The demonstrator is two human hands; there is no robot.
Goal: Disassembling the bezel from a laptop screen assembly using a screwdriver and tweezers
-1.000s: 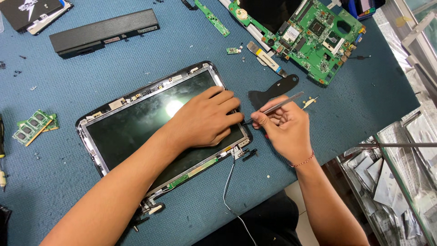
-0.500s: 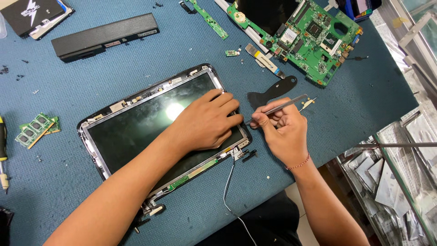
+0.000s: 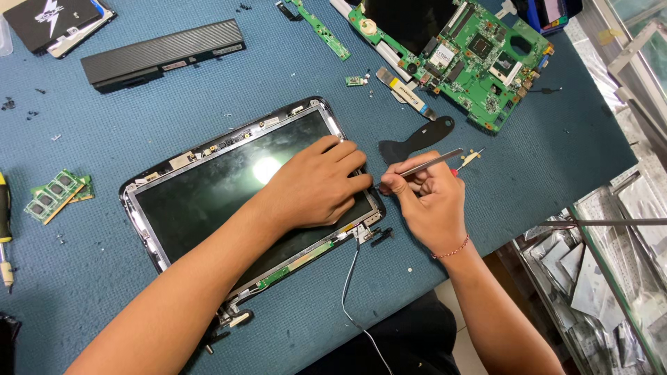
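A bare laptop screen panel [image 3: 208,187] in its metal frame lies on the blue mat [image 3: 528,167]. My left hand [image 3: 316,184] rests flat on the panel's right end, fingers spread toward the frame's edge. My right hand [image 3: 427,201] is just right of the frame and pinches a pair of metal tweezers [image 3: 431,163], whose tips point at the frame's right edge. A black plastic pry tool [image 3: 417,139] lies just beyond my right hand. A thin cable [image 3: 351,278] trails from the panel's lower corner.
A green motherboard [image 3: 479,59] sits at the back right, a long black battery [image 3: 163,52] at the back left, a black drive [image 3: 52,21] in the far corner. Memory sticks [image 3: 55,194] and a screwdriver [image 3: 5,229] lie at the left. The table edge drops off at right.
My right hand has shifted the tweezers slightly beside the frame's right edge. My left hand stays pressed on the panel.
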